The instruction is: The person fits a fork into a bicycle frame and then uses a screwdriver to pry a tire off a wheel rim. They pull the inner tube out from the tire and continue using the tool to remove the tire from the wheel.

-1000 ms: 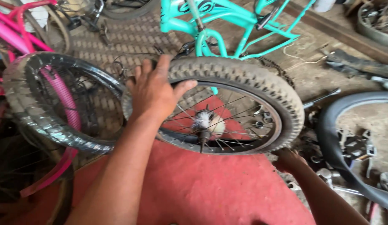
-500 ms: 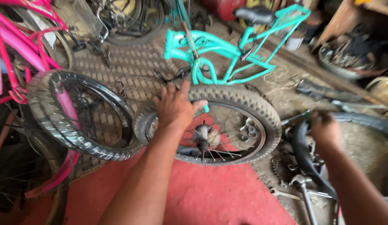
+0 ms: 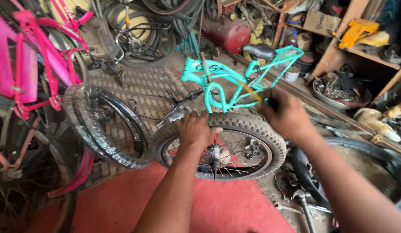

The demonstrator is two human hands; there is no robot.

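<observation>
The wheel (image 3: pixel 220 149) lies flat on the floor at the middle of the room, half on the red mat (image 3: pixel 174 203), its knobby tyre fully seated round the rim as far as I can see, spokes and hub all in place. The left hand (image 3: pixel 194 129) presses down on the tyre at the wheel's ten o'clock edge, fingers together and curled over the tread, thumb stretched toward the spokes. The right hand (image 3: pixel 286 116) hovers just above the tyre at about two o'clock, fingers closed round a thin tool (image 3: pixel 252 92) with a yellow-looking shaft that points away toward the teal frame (image 3: pixel 226 77); motion blurs it and I cannot tell what kind of tool it is, nor whether its tip touches anything. So the wheel is steadied and a tool is in hand, but nothing on the tyre looks pried, loosened or lifted yet; whatever is to be done to it seems barely begun, with the whole of it left. At nine o'clock from the wheel a second wheel (image 3: pixel 107 127) leans upright, touching or nearly touching the first, and past it stands a pink bike (image 3: pixel 32 73). At four o'clock a bare black tyre (image 3: pixel 360 168) lies on the ground, with a sprocket (image 3: pixel 286 183) and a wrench (image 3: pixel 304 207) just beside the wheel at five o'clock.
</observation>
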